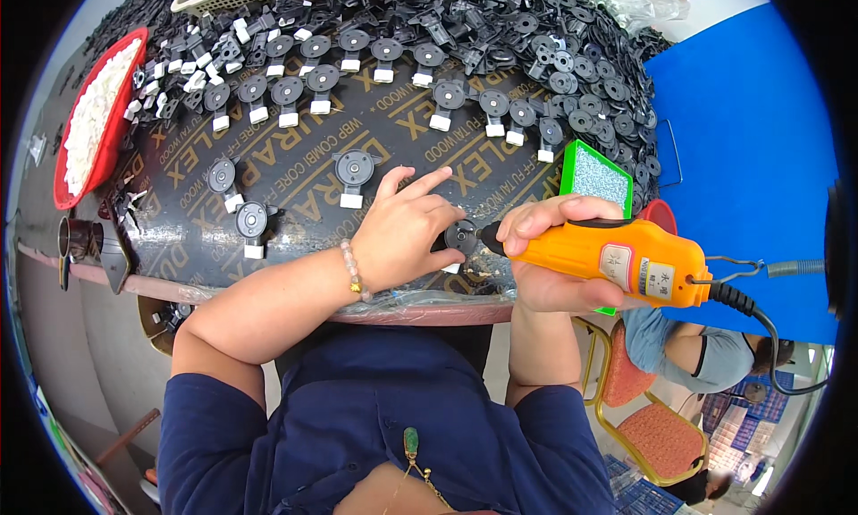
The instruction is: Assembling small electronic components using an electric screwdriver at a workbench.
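Observation:
My right hand [554,260] is wrapped round an orange electric screwdriver [617,256], held level and pointing left. Its dark tip meets a black round plastic part [461,237] near the table's front edge. Against the left side of this part, my left hand [411,224] steadies it between thumb and forefinger, while other fingers stretch out above the tabletop. A white tab shows at the part's lower edge, and my fingers hide some of the rest. Left of my hand lie similar assembled parts with white tabs, one black disc part [355,168] and two more further left.
Rows of tabbed parts [286,90] lie before a large heap of black pieces [500,23]. A red basin [64,180] of white pieces stands left. A green tray [569,171] of small screws sits right. The screwdriver's cable [764,323] hangs right; a person [670,341] sits beyond.

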Available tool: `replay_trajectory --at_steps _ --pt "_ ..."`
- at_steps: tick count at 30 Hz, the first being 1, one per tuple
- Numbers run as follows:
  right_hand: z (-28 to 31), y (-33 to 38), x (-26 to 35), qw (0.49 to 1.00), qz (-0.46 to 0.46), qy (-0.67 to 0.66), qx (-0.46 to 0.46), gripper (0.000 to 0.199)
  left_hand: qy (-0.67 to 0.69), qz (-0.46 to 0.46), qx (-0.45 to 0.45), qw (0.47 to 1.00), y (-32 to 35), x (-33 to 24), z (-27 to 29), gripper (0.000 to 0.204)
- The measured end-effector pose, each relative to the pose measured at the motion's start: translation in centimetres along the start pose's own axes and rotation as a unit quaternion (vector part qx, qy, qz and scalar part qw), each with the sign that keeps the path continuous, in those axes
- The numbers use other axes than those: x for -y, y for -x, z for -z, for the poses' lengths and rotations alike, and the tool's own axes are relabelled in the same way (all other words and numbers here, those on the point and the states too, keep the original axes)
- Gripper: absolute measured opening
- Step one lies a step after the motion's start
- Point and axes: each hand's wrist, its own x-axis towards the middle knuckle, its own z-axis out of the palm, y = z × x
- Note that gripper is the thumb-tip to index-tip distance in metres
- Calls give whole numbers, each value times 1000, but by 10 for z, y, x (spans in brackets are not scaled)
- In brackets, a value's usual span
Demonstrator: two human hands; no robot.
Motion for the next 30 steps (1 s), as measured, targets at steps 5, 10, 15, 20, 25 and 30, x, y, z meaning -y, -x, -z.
replay_trajectory --at_steps 5,10,15,20,25,30 --pt "3 3 -7 999 -32 10 -37 93 2 3 -3 1000 0 -1 0 48" --pt "8 2 -12 999 -31 21 -37 91 10 -3 -20 1000 1 0 -2 44" --pt "3 0 -11 998 -24 54 2 88 11 -2 -12 1000 0 -1 -3 45" --pt "-11 -3 -7 982 -109 150 -20 87 0 -10 -14 1000 0 -2 -1 43" --pt "-4 -3 -3 982 -122 137 -52 95 4 -13 -16 1000 0 -5 0 45" --pt "37 -10 30 995 28 87 -48 96 -28 -4 -13 1000 -2 1 4 46"
